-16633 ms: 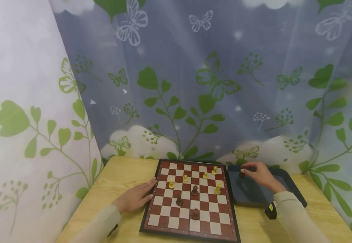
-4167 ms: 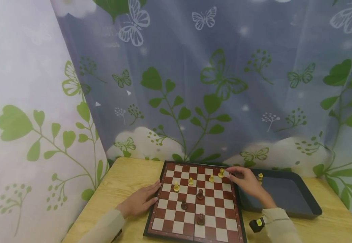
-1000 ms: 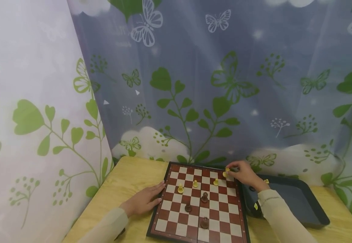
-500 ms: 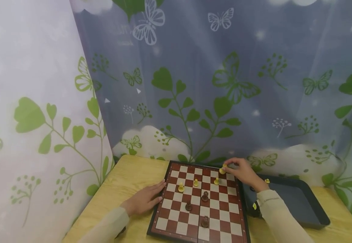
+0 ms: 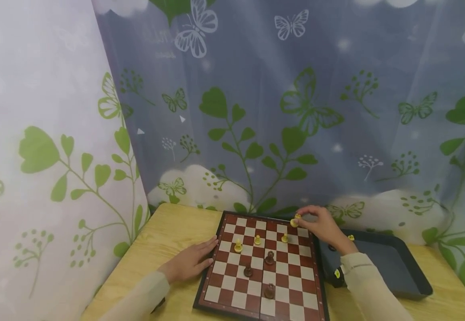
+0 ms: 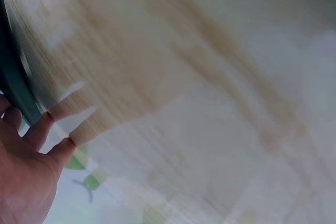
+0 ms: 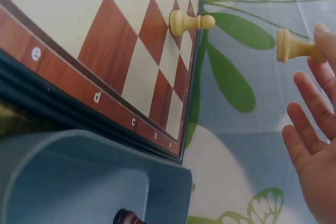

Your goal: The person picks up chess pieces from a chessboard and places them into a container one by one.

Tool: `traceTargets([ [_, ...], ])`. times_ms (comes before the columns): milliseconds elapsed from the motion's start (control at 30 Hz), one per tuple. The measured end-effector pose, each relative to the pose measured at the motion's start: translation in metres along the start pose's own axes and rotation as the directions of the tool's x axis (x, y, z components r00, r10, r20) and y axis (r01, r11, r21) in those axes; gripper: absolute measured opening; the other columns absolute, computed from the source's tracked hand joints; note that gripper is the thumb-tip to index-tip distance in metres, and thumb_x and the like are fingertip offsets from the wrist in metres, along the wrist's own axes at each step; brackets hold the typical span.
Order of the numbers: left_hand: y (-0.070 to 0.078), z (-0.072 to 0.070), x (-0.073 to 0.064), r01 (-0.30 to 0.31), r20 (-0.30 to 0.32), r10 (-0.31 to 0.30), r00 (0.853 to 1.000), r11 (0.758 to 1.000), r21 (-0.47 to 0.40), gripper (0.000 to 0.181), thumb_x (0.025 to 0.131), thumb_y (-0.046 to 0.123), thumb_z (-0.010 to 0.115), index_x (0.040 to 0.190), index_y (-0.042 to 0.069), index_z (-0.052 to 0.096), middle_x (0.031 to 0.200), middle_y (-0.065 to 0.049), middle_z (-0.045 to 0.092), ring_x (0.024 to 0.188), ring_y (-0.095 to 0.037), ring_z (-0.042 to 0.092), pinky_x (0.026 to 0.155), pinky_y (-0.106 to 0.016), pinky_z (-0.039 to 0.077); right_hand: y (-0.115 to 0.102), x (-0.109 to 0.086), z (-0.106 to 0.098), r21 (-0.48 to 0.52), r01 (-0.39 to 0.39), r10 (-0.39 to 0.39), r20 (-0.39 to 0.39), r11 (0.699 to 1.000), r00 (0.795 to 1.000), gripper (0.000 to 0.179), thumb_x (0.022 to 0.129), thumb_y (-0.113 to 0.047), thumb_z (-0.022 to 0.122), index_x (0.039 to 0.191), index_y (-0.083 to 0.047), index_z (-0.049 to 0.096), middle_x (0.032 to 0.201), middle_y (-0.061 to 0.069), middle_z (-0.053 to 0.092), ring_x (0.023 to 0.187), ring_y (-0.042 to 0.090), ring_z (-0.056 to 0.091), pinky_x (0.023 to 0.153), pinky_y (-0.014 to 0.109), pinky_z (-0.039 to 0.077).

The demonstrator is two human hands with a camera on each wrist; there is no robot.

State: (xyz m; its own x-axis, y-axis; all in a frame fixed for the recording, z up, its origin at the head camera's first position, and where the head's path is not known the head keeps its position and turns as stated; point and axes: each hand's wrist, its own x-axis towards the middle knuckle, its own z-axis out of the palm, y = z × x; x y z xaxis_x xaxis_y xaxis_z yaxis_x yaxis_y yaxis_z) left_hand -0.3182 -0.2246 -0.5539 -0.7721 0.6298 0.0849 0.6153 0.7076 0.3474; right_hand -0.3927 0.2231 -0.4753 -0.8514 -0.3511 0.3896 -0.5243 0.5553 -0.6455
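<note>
My right hand (image 5: 321, 226) pinches a cream chess piece (image 5: 294, 221) between thumb and fingertips, above the far right corner of the chessboard (image 5: 274, 307). In the right wrist view its round base and stem (image 7: 294, 48) show, clear of the board; the fingers hide its top. A cream pawn (image 7: 190, 22) stands on the board nearby. My left hand (image 5: 188, 264) lies at the board's left side, fingertips at the edge. The left wrist view shows that hand (image 6: 26, 166) with fingers spread beside the dark board edge (image 6: 17, 85).
Two other cream pieces, one a pawn (image 5: 258, 240), and three dark pieces, one a rook (image 5: 270, 292), stand on the board. Right of it is a dark tray (image 5: 397, 272) holding a cream piece (image 5: 351, 237) and a dark piece (image 7: 126, 217). A patterned cloth (image 5: 232, 111) hangs behind.
Earlier my right hand held a dark piece over the tray. Later a cream piece went from the board's right side into the tray. Now the far corner cream piece is lifted off its square.
</note>
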Motion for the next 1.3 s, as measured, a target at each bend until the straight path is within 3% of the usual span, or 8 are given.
traceTargets([
  [500, -0.008, 0.003, 0.001, -0.007, -0.009, 0.007, 1.000, 1.000, 0.012, 0.062, 0.111, 0.042, 0.037, 0.161, 0.007, 0.027, 0.168, -0.008, 0.023, 0.148, -0.035, 0.038, 0.118, -0.057, 0.034, -0.011, -0.015, -0.012, 0.103, -0.040, 0.050, -0.095, 0.994, 0.994, 0.019, 0.095, -0.026, 0.075, 0.110, -0.014, 0.076, 0.125, 0.013, 0.069, 0.124, 0.037, 0.057, 0.104, 0.067, 0.042],
  [633, -0.007, 0.001, 0.003, -0.018, -0.019, 0.018, 1.000, 1.000, 0.010, 0.062, 0.110, 0.040, 0.038, 0.161, 0.007, 0.027, 0.168, -0.010, 0.024, 0.148, -0.035, 0.037, 0.118, -0.056, 0.034, -0.018, -0.018, -0.016, 0.125, -0.044, 0.058, -0.112, 0.991, 0.992, 0.019, 0.096, -0.023, 0.074, 0.111, -0.012, 0.075, 0.126, 0.016, 0.068, 0.120, 0.013, 0.057, 0.104, 0.066, 0.042],
  [733, -0.007, 0.001, 0.003, -0.024, -0.024, 0.024, 0.999, 1.000, 0.015, 0.062, 0.110, 0.040, 0.038, 0.161, 0.006, 0.028, 0.168, -0.011, 0.024, 0.147, -0.035, 0.038, 0.118, -0.055, 0.035, -0.021, -0.021, -0.019, 0.124, -0.041, 0.057, -0.127, 0.991, 0.990, 0.017, 0.096, -0.021, 0.074, 0.110, -0.011, 0.076, 0.125, 0.017, 0.069, 0.116, 0.004, 0.056, 0.102, 0.065, 0.043],
  [867, -0.008, 0.002, 0.003, -0.026, -0.025, 0.027, 0.999, 0.999, 0.019, 0.062, 0.110, 0.040, 0.039, 0.161, 0.006, 0.028, 0.167, -0.012, 0.024, 0.147, -0.035, 0.039, 0.118, -0.054, 0.035, -0.020, -0.025, -0.024, 0.083, -0.040, 0.052, -0.144, 0.996, 0.988, 0.018, 0.096, -0.024, 0.073, 0.110, -0.013, 0.076, 0.124, 0.013, 0.070, 0.118, 0.010, 0.057, 0.102, 0.064, 0.043],
  [1033, -0.006, 0.001, 0.003, -0.018, -0.013, 0.018, 1.000, 1.000, 0.009, 0.062, 0.110, 0.040, 0.039, 0.161, 0.006, 0.028, 0.168, -0.011, 0.024, 0.147, -0.035, 0.038, 0.118, -0.055, 0.035, -0.021, -0.035, -0.031, 0.031, -0.047, 0.052, -0.170, 0.998, 0.984, 0.019, 0.096, -0.025, 0.074, 0.112, -0.014, 0.076, 0.124, 0.012, 0.070, 0.114, -0.003, 0.054, 0.097, 0.057, 0.046],
  [1167, -0.004, 0.000, 0.002, -0.014, -0.006, 0.014, 1.000, 1.000, 0.008, 0.062, 0.110, 0.040, 0.039, 0.161, 0.006, 0.027, 0.168, -0.011, 0.024, 0.147, -0.036, 0.038, 0.118, -0.056, 0.034, -0.018, -0.042, -0.037, -0.015, -0.057, 0.053, -0.195, 0.998, 0.979, 0.018, 0.094, -0.023, 0.075, 0.110, -0.014, 0.076, 0.123, 0.010, 0.071, 0.115, -0.009, 0.051, 0.092, 0.040, 0.048],
  [1300, -0.004, 0.001, 0.001, -0.013, -0.007, 0.013, 1.000, 1.000, 0.003, 0.062, 0.110, 0.039, 0.040, 0.161, 0.005, 0.028, 0.168, -0.012, 0.024, 0.148, -0.036, 0.037, 0.118, -0.056, 0.034, -0.014, -0.049, -0.043, -0.018, -0.063, 0.058, -0.211, 0.998, 0.976, 0.017, 0.094, -0.021, 0.076, 0.109, -0.014, 0.076, 0.124, 0.011, 0.071, 0.119, -0.013, 0.048, 0.098, 0.043, 0.047],
])
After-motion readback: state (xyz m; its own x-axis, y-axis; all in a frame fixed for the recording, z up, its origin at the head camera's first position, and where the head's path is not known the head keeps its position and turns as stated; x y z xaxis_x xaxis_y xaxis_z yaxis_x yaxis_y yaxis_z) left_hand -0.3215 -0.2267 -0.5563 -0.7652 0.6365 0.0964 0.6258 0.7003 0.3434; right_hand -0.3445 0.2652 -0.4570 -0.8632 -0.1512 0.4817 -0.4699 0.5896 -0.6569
